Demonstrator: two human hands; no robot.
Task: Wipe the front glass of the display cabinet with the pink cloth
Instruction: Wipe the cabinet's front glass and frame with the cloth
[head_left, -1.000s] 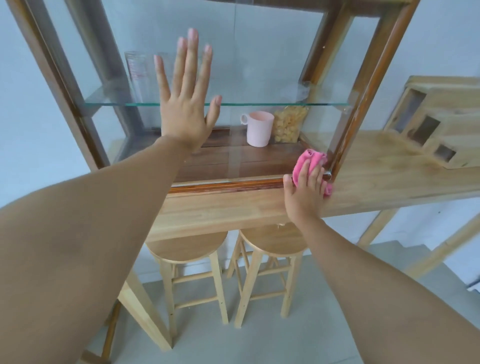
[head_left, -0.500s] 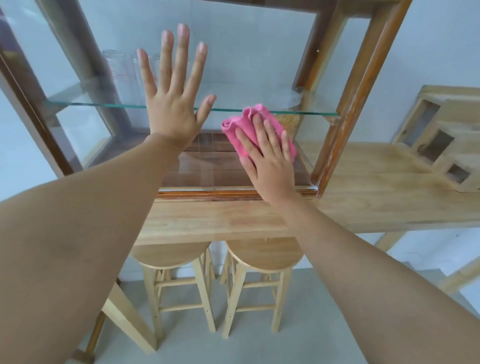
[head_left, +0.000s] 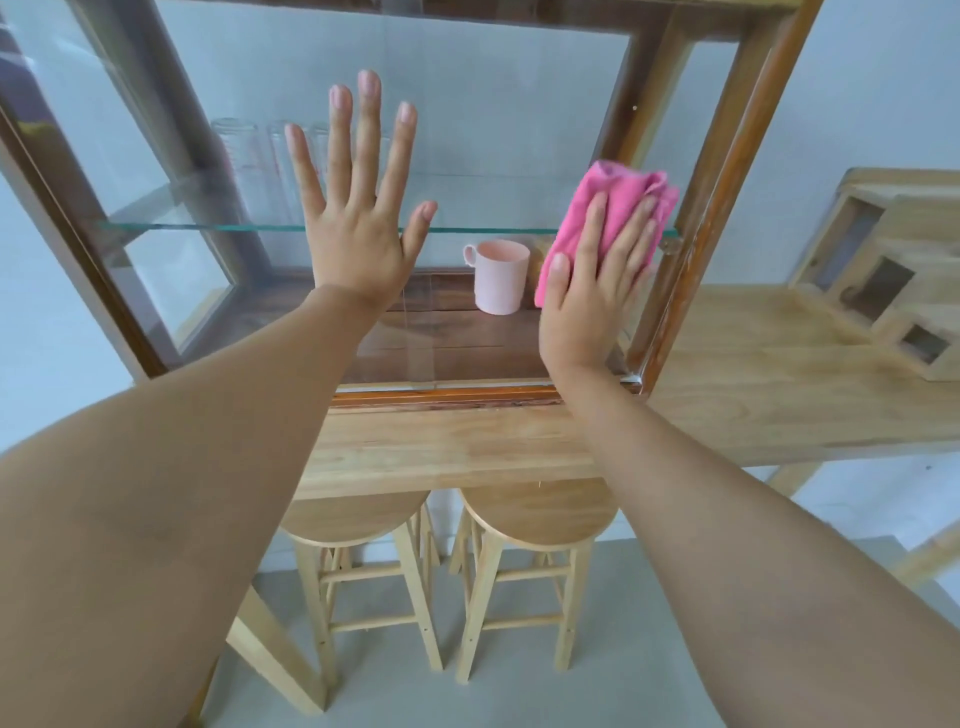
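Note:
The wooden display cabinet (head_left: 727, 171) stands on a light wood counter, its front glass (head_left: 493, 119) facing me. My right hand (head_left: 592, 296) presses the crumpled pink cloth (head_left: 618, 202) flat against the glass near the right frame, at the height of the inner glass shelf. My left hand (head_left: 358, 208) lies flat on the glass left of centre, fingers spread, holding nothing. Behind the glass a pale pink mug (head_left: 500, 276) stands on the dark wooden floor of the cabinet, and clear glasses (head_left: 249, 166) sit on the shelf.
The counter (head_left: 753, 395) runs to the right, where a small wooden box unit (head_left: 883, 270) with openings rests. Two round wooden stools (head_left: 540, 514) stand under the counter on a grey floor.
My right hand has swept the cloth from the bottom right corner of the glass to the centre, then to the right edge at shelf height. My left hand stayed flat on the glass.

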